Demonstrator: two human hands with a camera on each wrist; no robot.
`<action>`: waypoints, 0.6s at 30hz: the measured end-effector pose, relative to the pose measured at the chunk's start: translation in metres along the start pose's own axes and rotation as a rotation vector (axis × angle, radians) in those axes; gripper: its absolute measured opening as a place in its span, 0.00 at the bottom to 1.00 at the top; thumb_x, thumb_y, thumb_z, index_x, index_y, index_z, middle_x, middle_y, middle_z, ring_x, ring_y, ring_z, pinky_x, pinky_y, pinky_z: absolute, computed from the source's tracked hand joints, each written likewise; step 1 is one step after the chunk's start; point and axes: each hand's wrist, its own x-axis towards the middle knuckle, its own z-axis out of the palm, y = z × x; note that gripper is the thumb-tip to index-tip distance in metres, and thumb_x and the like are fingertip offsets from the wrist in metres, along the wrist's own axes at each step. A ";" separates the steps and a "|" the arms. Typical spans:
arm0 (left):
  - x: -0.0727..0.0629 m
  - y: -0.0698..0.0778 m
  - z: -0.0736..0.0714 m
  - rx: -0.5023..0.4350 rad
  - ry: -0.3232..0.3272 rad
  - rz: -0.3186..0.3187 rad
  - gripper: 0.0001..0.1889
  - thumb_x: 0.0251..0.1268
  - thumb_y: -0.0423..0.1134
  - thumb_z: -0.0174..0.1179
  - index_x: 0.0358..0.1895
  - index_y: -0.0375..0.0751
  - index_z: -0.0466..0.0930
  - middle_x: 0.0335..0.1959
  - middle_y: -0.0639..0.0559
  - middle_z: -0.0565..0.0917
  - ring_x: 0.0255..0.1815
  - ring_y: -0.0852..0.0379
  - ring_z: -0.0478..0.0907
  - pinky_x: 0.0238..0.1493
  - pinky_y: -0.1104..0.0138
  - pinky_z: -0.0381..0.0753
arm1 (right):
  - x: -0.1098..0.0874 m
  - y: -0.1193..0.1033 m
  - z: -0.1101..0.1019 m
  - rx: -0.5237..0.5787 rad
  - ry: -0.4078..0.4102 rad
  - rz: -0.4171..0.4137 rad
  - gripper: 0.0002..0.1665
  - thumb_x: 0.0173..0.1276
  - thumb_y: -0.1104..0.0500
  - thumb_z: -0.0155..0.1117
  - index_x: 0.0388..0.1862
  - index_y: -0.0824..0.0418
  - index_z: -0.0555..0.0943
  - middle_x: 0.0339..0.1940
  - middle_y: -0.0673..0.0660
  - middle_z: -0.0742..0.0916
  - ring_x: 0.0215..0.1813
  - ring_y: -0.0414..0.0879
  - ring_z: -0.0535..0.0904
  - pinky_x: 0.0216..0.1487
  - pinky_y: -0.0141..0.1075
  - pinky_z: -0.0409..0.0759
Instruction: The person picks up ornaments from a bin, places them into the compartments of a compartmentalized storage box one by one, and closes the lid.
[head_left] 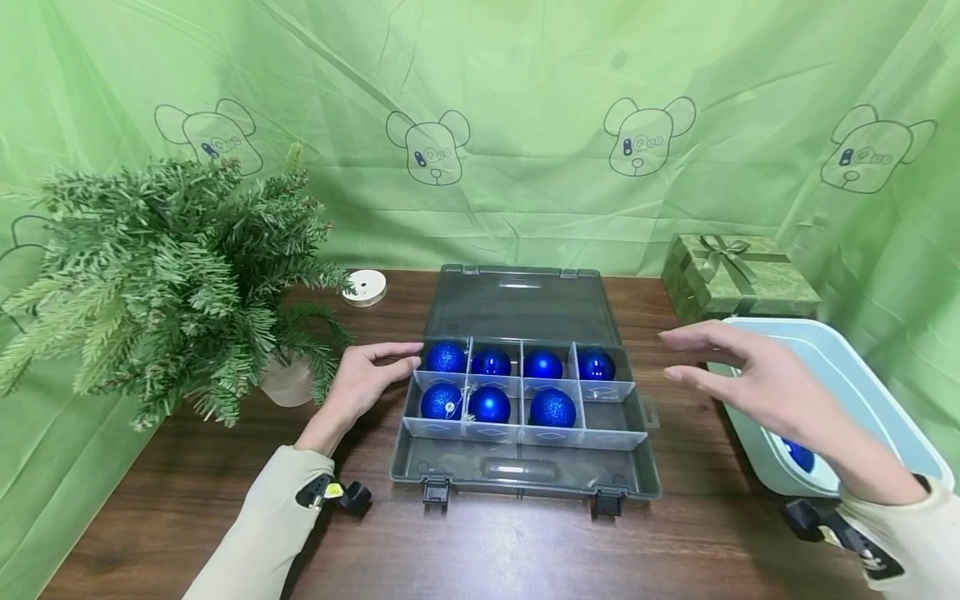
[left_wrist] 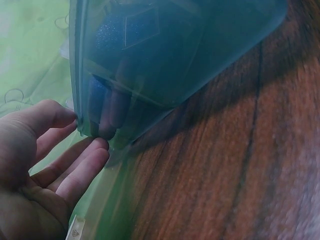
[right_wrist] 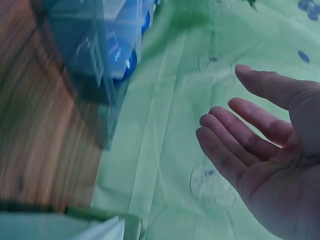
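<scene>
An organizer box (head_left: 525, 467) of translucent grey plastic lies with its lid folded back. Several blue Christmas balls (head_left: 491, 404), glittery, matte and shiny, sit in its compartments. One is in each back-row compartment, and one in each of the front row's three left ones. My left hand (head_left: 363, 375) touches the box's left wall with thumb and fingertips, fingers nearly straight. My right hand (head_left: 772, 392) hovers between the box and a light blue bin (head_left: 847, 358), fingers extended and holding nothing. Another blue ball (head_left: 798, 456) shows in the bin, partly hidden by the right hand.
An artificial Christmas tree (head_left: 187, 275) in a pale pot (head_left: 288, 382) stands at the left. Behind the box's left side lies a white ribbon spool (head_left: 365, 287). A green gift box (head_left: 738, 275) with a bow sits behind the bin. Green cloth (head_left: 525, 208) hangs around the wooden table (head_left: 525, 550).
</scene>
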 end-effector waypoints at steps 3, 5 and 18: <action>0.000 0.000 0.000 0.006 0.000 0.003 0.16 0.66 0.44 0.77 0.55 0.46 0.93 0.52 0.49 0.91 0.63 0.51 0.82 0.68 0.56 0.74 | -0.005 0.010 -0.011 0.009 0.040 0.032 0.23 0.67 0.57 0.81 0.60 0.43 0.88 0.57 0.48 0.90 0.54 0.20 0.79 0.53 0.15 0.70; 0.001 0.001 0.000 0.009 0.000 0.003 0.16 0.66 0.44 0.77 0.54 0.46 0.93 0.52 0.49 0.91 0.63 0.51 0.81 0.68 0.55 0.73 | -0.008 0.016 -0.017 0.031 0.053 0.049 0.23 0.66 0.60 0.81 0.59 0.43 0.89 0.55 0.45 0.91 0.52 0.22 0.82 0.51 0.15 0.73; -0.001 0.001 0.000 0.011 0.002 -0.008 0.16 0.67 0.44 0.76 0.55 0.46 0.93 0.51 0.50 0.91 0.63 0.52 0.82 0.66 0.58 0.75 | -0.043 0.076 -0.050 0.023 -0.025 0.319 0.24 0.74 0.49 0.75 0.66 0.49 0.85 0.54 0.24 0.84 0.48 0.18 0.80 0.43 0.16 0.72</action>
